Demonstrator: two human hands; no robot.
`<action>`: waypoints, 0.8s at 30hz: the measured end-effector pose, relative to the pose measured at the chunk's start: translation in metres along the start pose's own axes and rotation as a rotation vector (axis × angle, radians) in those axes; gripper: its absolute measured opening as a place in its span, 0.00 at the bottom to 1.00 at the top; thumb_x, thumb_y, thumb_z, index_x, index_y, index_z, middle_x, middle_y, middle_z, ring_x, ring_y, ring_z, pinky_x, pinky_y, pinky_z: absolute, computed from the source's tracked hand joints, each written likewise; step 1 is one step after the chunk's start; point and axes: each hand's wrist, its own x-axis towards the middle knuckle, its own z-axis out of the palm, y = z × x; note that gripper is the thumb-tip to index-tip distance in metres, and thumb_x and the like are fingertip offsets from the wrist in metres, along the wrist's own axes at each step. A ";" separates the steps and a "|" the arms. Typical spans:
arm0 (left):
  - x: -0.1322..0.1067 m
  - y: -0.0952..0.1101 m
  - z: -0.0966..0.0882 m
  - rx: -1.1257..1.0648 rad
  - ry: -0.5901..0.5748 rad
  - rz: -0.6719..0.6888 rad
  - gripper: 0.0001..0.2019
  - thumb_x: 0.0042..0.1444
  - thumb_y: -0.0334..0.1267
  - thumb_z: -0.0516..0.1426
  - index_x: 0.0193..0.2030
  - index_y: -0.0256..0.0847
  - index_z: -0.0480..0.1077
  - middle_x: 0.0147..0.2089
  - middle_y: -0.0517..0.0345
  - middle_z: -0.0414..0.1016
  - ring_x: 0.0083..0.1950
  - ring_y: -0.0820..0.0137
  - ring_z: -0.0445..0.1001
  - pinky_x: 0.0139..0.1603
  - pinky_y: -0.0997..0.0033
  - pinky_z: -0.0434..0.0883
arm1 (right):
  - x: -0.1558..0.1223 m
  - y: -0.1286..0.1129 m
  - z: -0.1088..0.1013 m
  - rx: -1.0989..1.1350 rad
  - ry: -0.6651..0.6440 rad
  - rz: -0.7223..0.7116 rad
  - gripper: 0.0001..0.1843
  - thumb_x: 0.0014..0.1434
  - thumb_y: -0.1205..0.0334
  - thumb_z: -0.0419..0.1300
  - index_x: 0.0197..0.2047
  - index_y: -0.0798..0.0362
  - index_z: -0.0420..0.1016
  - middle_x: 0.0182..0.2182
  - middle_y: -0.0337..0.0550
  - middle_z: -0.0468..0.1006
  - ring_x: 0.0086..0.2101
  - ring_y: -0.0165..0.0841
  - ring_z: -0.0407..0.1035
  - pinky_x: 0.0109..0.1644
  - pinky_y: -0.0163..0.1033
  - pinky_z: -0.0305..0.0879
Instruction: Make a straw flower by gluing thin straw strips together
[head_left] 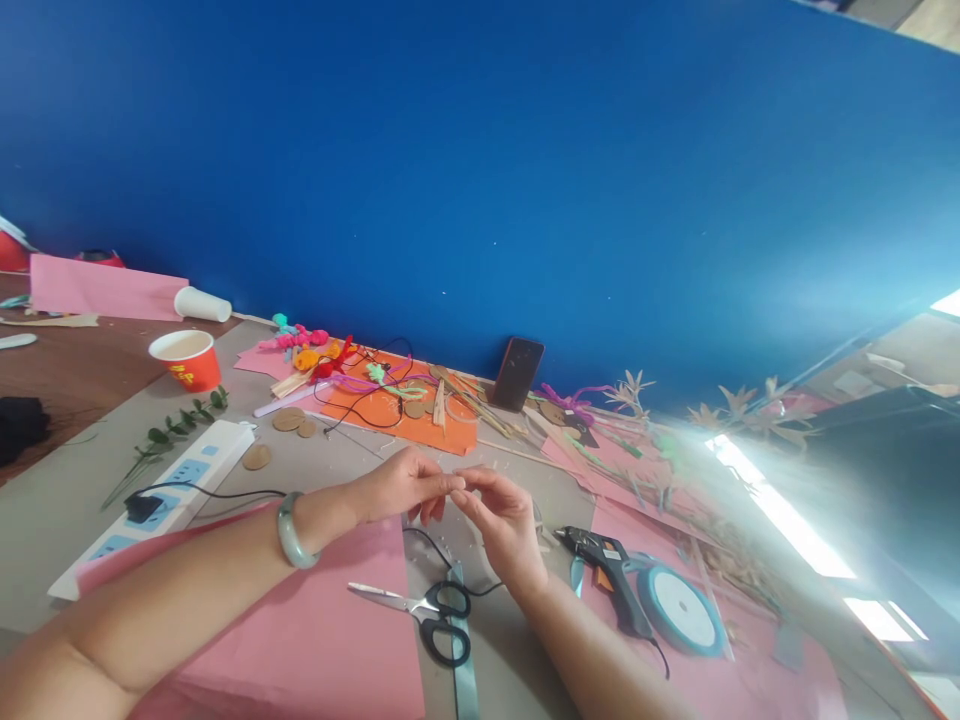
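Near the middle of the head view my left hand (409,483) and my right hand (504,515) meet at the fingertips above the table. The fingers of both are pinched together. Whatever lies between them is too small or hidden to make out. A jade-coloured bangle circles my left wrist. Just below the hands lie scissors (420,610) with black handles, across a light blue ribbon (465,680). To the right of my right hand rests a black glue gun (611,575), beside a spool of blue ribbon (681,608).
Pink paper (315,640) lies under my left arm. A white power strip (217,450) with a black plug, a eucalyptus-like sprig (169,435) and a red paper cup (185,360) stand left. A phone (517,373) leans at the blue wall (480,180), near orange paper (442,432) and pipe cleaners.
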 end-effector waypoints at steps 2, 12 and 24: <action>0.000 0.001 0.000 -0.047 -0.043 -0.036 0.27 0.56 0.57 0.53 0.19 0.35 0.68 0.18 0.58 0.68 0.18 0.76 0.63 0.22 0.75 0.60 | -0.001 -0.001 0.001 0.057 -0.017 0.034 0.04 0.52 0.58 0.67 0.31 0.49 0.78 0.28 0.39 0.77 0.30 0.33 0.69 0.38 0.40 0.66; -0.004 0.009 0.007 0.067 0.077 -0.012 0.27 0.57 0.55 0.53 0.17 0.34 0.69 0.16 0.60 0.66 0.20 0.77 0.63 0.23 0.77 0.59 | 0.000 0.003 0.000 0.116 -0.070 0.108 0.16 0.61 0.55 0.58 0.24 0.53 0.69 0.21 0.36 0.69 0.25 0.30 0.65 0.34 0.37 0.60; -0.003 0.003 0.007 0.128 0.183 0.040 0.26 0.58 0.55 0.51 0.21 0.35 0.70 0.18 0.59 0.67 0.21 0.76 0.65 0.26 0.76 0.61 | 0.002 0.007 -0.002 0.221 -0.088 0.141 0.09 0.57 0.58 0.63 0.27 0.52 0.74 0.22 0.37 0.72 0.27 0.32 0.67 0.38 0.40 0.62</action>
